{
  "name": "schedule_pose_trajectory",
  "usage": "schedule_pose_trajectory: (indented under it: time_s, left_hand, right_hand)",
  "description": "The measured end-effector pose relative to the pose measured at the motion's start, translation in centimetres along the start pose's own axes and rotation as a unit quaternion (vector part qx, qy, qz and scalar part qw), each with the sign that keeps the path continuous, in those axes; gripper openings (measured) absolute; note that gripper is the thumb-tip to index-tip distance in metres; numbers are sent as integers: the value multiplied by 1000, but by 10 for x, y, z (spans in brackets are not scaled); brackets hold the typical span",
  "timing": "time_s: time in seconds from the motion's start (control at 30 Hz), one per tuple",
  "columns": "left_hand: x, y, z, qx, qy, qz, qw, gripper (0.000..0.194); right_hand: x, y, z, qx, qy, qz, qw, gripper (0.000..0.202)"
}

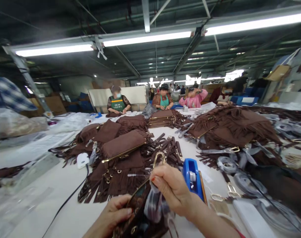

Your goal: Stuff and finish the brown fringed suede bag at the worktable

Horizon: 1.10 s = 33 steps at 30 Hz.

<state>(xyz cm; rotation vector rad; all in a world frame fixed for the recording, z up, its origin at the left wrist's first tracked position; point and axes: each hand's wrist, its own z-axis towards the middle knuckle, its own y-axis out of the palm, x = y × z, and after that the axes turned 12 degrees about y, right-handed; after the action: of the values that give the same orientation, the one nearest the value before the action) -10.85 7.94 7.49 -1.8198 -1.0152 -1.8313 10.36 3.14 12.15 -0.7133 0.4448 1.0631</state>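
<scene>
Left hand (118,211) gripped the open bag (138,201) low in front, right hand (173,190) pinched the wrapped strap (153,208) below its clip (160,153); best kept rim steady, strap untwisted.

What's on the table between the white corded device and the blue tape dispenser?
Brown fringed bags, piled between the white corded device and blue tape dispenser, in the head view.

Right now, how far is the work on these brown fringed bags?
The stacked bags look already assembled. In work: the left hand holds an open bag, the right hand a gold clasp. Left to do, probably: closing this bag; whether the right-side pile is finished, I cannot tell.
</scene>
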Motion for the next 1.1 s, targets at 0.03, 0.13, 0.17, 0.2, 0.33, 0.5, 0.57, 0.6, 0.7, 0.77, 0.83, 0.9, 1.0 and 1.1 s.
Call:
schedule_pose_trajectory:
  time_s: [0.03,0.13,0.17,0.2,0.33,0.5,0.57,0.6,0.7,0.77,0.83,0.9,1.0,1.1]
  left_hand:
    - [4,-6,0,-12,0,-12,1000,31]
    - [4,-23,-1,-33,-7,-29,999,29]
    - [1,-28,0,-31,-7,-34,999,29]
    - [-4,-33,1,-27,-4,-40,999,31]
    - [-27,-58,12,9,27,-57,998,41]
    - [-42,-89,28,59,66,-55,995,42]
    - [-46,-95,30,63,70,-62,994,41]
    - [-47,-96,30,63,70,-68,993,42]
    - [-44,-95,27,52,56,-96,992,42]
    - [-36,-94,26,31,39,-90,995,38]
    - [-24,-97,26,19,29,-18,999,33]
    - [-13,-102,26,36,29,128,991,30]
    - [0,-109,24,98,30,318,943,21]
    - [6,-102,14,167,53,429,886,13]
  right_hand:
    - [4,4,7,-4,-3,8,1000,18]
    - [6,12,35,18,9,53,998,17]
    - [2,13,45,26,11,70,997,17]
    - [-2,14,55,30,9,84,996,16]
    - [-14,18,76,3,0,92,996,17]
    - [8,29,50,-22,-1,18,1000,16]
    - [25,31,38,-38,5,-22,999,16]
    - [34,32,34,-55,13,-41,998,17]
    - [56,39,25,-150,33,-124,980,21]
    - [67,50,18,-233,26,-200,951,20]
    - [77,67,6,-299,13,-262,917,15]
    - [86,87,-7,-313,28,-303,900,10]
    - [95,114,-19,-243,99,-332,906,12]
    - [98,130,-19,-201,122,-310,921,13]
